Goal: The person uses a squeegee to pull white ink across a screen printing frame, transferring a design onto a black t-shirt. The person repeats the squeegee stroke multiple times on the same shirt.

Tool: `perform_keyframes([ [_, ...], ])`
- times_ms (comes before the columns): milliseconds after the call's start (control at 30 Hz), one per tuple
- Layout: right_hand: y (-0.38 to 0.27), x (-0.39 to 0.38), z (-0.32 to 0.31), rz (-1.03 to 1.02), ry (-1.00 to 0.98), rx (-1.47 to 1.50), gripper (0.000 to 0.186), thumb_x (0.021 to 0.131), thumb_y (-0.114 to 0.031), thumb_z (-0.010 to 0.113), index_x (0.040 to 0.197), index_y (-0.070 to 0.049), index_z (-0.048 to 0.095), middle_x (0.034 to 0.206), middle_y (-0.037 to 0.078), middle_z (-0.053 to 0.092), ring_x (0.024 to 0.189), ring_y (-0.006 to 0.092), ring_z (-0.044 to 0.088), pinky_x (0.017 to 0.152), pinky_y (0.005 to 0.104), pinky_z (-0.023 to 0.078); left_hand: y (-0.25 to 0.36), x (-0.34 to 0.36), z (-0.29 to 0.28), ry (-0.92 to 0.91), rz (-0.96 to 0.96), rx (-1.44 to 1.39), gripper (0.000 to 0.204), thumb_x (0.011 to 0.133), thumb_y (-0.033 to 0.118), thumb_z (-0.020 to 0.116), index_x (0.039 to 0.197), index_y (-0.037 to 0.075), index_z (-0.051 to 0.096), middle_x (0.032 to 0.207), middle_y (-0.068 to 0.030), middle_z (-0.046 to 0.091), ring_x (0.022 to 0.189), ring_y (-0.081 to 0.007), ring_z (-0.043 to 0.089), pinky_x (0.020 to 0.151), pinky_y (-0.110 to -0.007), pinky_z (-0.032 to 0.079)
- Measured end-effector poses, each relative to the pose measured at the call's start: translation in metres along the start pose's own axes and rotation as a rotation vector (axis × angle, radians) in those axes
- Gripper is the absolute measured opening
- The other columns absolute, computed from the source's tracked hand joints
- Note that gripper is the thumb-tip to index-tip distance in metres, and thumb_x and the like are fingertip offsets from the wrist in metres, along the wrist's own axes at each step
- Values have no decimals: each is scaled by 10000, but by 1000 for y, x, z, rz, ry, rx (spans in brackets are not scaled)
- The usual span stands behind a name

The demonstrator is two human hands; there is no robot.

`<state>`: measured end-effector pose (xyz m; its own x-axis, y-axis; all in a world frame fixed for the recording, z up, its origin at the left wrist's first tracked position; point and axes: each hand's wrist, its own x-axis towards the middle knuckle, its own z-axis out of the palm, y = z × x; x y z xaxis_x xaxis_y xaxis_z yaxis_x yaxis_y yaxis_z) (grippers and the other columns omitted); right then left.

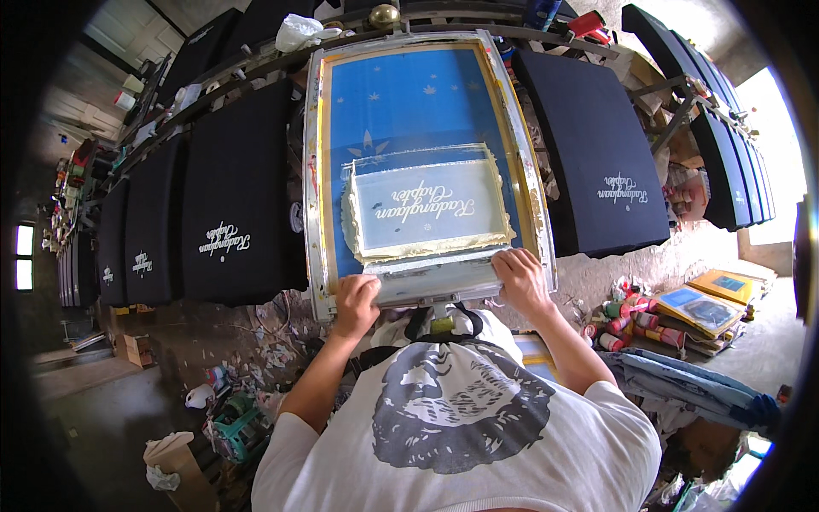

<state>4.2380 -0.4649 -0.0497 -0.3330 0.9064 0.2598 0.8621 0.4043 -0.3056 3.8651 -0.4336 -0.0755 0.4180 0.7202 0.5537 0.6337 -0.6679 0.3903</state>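
Observation:
A screen-printing frame (317, 171) with a blue mesh and a pale taped window bearing a mirrored script design lies over a dark pallet in front of me. A wide squeegee (437, 277) sits across the frame's near end. My left hand (354, 303) grips its left end and my right hand (520, 280) grips its right end. Pale cream ink rims the window's edges. My white shirt with a dark print fills the lower middle.
Dark fabric panels with a small white script print lie on pallets to the left (235, 192) and right (597, 154), in a curved row. Ink pots (627, 320), spare framed screens (704, 307), folded blue cloth (682, 384) and scraps litter the floor.

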Motion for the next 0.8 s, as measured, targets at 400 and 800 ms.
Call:
perform_keyframes([
  [400, 22, -28, -13, 417, 190, 357, 504, 681, 124, 619, 1164, 4, 698, 1262, 163, 688, 1231, 348, 616, 1097, 425, 459, -48, -38, -34, 149, -677, 214, 599, 758, -90, 619, 1339, -25, 487, 1310, -246, 531, 1242, -431, 507, 1072, -507, 392],
  [800, 89, -33, 30, 1037, 401, 514, 286, 989, -177, 573, 1180, -26, 723, 938, 203, 752, 855, 203, 723, 790, 335, 536, -82, -21, -36, 83, -1189, -211, 244, 917, 192, 633, 898, -50, 651, 792, -144, 681, 755, -213, 655, 698, -399, 499],
])
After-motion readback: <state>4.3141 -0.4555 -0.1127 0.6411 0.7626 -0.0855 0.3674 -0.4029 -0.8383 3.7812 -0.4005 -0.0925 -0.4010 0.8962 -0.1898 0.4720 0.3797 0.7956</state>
